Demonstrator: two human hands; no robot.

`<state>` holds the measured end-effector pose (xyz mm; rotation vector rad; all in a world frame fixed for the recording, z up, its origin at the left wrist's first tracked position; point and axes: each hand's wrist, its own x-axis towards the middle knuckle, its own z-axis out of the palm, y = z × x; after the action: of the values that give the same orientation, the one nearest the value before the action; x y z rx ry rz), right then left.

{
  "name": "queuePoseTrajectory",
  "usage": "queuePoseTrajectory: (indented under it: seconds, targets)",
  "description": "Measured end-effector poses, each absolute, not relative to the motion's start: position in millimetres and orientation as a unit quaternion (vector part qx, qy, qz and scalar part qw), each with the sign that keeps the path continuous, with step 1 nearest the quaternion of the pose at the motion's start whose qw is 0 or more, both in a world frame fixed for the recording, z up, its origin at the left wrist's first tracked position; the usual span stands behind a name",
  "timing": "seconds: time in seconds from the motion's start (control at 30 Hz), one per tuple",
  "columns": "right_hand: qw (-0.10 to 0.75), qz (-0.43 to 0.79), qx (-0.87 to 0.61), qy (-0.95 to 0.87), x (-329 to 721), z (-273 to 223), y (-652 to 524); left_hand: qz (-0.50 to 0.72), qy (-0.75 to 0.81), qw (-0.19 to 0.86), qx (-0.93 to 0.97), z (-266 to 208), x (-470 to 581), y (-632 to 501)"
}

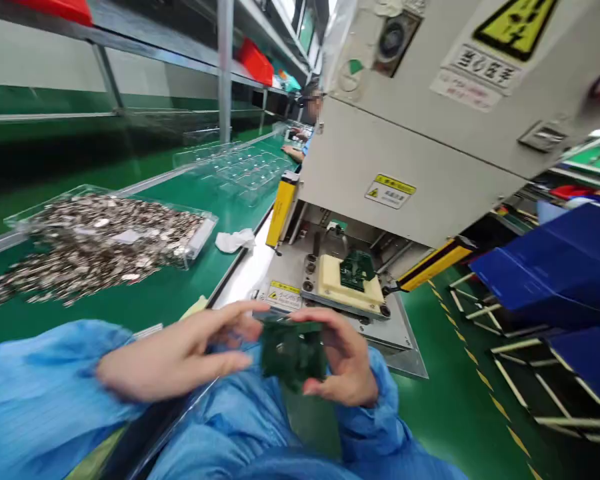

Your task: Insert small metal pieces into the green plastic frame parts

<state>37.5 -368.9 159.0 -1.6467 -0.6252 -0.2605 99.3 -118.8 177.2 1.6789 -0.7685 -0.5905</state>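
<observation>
We hold a small green circuit board [293, 353] low and near, over our lap. Our right hand [340, 363] has its grip curled around the board's right edge, pinching it; our left hand [180, 357] reaches in from the left, fingers spread, tips at the board's left side. Best held by the edges, level, steadying it before the cream fixture [350, 287] on the press [430, 133] beyond
</observation>
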Motion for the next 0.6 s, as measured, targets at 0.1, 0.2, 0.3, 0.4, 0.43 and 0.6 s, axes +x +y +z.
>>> queuePoseTrajectory:
  seconds: [0.1, 0.2, 0.3, 0.4, 0.43, 0.6]
  targets:
    - [0.608, -0.368, -0.699, -0.077, 15, 156, -430, -0.096, -0.392, 0.51, 0.76, 197, 147, -201]
    - [0.566, -0.493, -0.66, 0.032, 4, 148, -474, -0.042, -0.406, 0.49, 0.77, 203, 172, -283]
    - [0.557, -0.485, -0.672, 0.059, 4, 144, -500, -0.069, -0.393, 0.495, 0.771, 200, 181, -334]
    - [0.546, -0.476, -0.688, 0.047, 16, 148, -511, -0.071, -0.372, 0.535, 0.755, 198, 182, -341]
    - [0.546, -0.466, -0.696, 0.031, 23, 151, -512, -0.071, -0.361, 0.559, 0.743, 198, 181, -333]
    - [0.542, -0.292, -0.786, -0.061, 74, 170, -509, -0.15, -0.339, 0.605, 0.705, 196, 161, -242]
